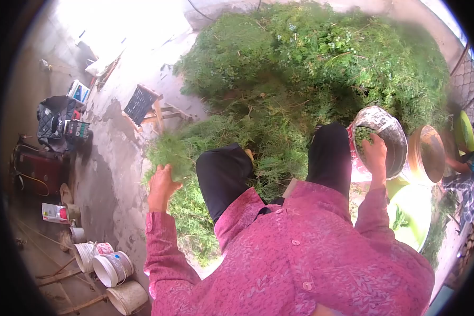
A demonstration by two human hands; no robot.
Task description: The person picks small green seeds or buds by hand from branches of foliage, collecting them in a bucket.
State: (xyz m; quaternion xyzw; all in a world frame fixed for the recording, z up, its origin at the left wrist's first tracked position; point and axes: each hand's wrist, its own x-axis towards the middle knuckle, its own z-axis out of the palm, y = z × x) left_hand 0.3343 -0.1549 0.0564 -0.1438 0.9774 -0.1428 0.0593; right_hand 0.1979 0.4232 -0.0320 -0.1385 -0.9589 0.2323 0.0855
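My left hand [163,185] is closed on a feathery green branch [175,152], held out beside my left knee. My right hand [375,152] reaches into the mouth of a tilted, stained white bucket [395,126] by my right knee. Small green berries or cones [361,135] lie inside it. The fingers of this hand are bent together at the berries, and what is between them is hidden. A large heap of cut evergreen branches [279,58] fills the ground ahead, with more foliage between my legs.
To the right stand another bucket [432,155], a lime-green tub [418,210] and a green basin [462,131]. Another person's arm [458,166] shows at the right edge. On the left are a small wooden stool [140,105], a dark bag [55,118] and several white buckets [113,268].
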